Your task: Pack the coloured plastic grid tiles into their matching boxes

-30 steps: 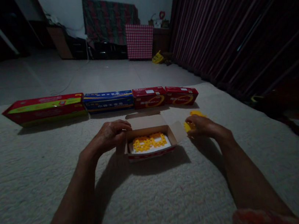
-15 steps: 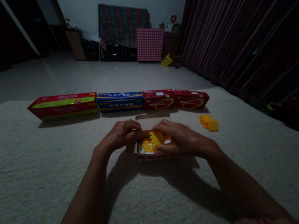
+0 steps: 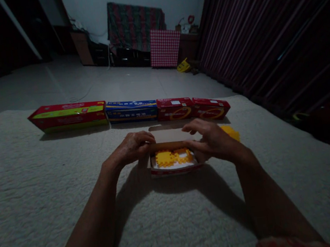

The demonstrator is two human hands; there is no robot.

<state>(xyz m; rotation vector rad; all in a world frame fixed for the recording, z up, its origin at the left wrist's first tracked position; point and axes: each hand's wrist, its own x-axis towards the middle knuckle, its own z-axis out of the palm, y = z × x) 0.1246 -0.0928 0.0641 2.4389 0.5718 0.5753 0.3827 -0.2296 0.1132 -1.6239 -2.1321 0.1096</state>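
A small open cardboard box (image 3: 176,171) lies on the pale mat before me, its lid raised at the back. Flat yellow toothed plastic pieces (image 3: 165,158) rest inside, one of them with an open middle. My left hand (image 3: 134,146) is closed on the box's back left corner. Above the right end hovers my right hand (image 3: 210,138), fingers apart and holding nothing, its thumb close to the box's back edge. Behind that hand, more yellow toothed pieces (image 3: 231,131) lie on the mat, partly covered by it.
Across the mat (image 3: 55,196) stands a row of cartons: a long red and green box (image 3: 72,117), a blue box (image 3: 132,111) and two red boxes (image 3: 174,109). Farther back is a cabinet with a striped cloth (image 3: 135,25); a dark curtain (image 3: 250,33) hangs at right.
My right hand has let go of a yellow toothed piece, which now lies flat in the box. The hand has lifted and shifted right, its fingers opening. The left hand stays put.
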